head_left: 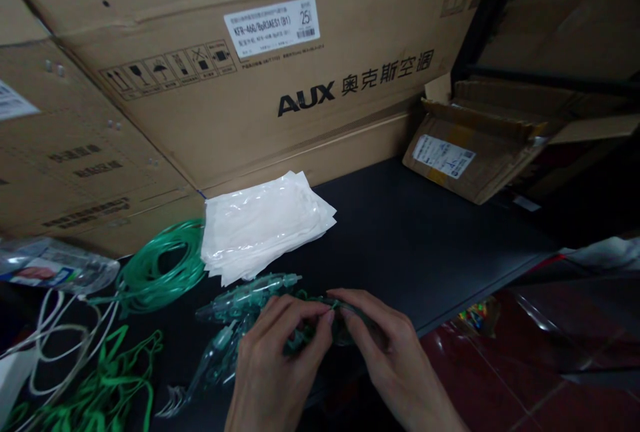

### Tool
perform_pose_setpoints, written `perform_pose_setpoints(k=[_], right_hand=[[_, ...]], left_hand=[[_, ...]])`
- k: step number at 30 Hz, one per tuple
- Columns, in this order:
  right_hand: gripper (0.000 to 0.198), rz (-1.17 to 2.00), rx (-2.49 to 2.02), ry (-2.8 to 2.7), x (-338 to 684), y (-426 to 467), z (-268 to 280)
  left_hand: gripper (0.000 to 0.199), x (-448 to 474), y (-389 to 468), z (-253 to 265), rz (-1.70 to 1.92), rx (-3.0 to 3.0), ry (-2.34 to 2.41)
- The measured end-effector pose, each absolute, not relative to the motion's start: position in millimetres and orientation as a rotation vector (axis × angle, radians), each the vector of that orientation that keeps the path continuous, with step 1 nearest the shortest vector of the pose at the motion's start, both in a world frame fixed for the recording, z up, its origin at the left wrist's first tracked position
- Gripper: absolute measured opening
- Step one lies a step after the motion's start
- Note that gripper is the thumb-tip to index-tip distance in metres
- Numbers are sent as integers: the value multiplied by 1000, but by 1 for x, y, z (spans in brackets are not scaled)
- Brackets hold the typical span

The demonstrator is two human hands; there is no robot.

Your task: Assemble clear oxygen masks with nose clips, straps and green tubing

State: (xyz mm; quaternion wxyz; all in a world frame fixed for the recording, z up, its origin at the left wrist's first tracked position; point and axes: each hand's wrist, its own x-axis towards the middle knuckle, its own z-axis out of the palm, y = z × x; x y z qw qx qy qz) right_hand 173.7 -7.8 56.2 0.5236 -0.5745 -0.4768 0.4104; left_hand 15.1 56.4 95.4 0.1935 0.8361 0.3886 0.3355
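My left hand (280, 352) and my right hand (393, 349) meet near the table's front edge, thumbs and fingers pinched together. Between them is a translucent green plastic piece that looks like an oxygen mask, largely hidden by my fingers; a small green bit shows at the fingertips. Several similar clear green masks (245, 299) lie folded in a pile beside and behind my left hand. Thin silvery metal strips (173, 400) rest left of that pile. Green elastic straps (113, 379) lie in a tangle at the lower left.
Behind the masks are a coil of green tubing (165, 265) and a stack of white clear-fronted pouches (265, 222). A plastic bottle (60, 265) and white cable (45, 339) lie at the left. Large cardboard boxes (200, 132) wall the back; an opened carton (470, 145) stands right.
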Motion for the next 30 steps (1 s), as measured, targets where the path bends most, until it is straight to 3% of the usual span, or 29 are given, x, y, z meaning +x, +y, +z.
perform_pose_setpoints(k=[5,14,30], right_hand=[[30,837,-1369,-1274,173,-12,52],[50,356,-1362,-1683,186,-14,49],[48,354,-1371,-1793,182,-29,48]], left_hand=[[13,13,53,94,900,2312,1107],[22,9,55,97,861,2545,985],[23,8,48,97,616,2674,950]])
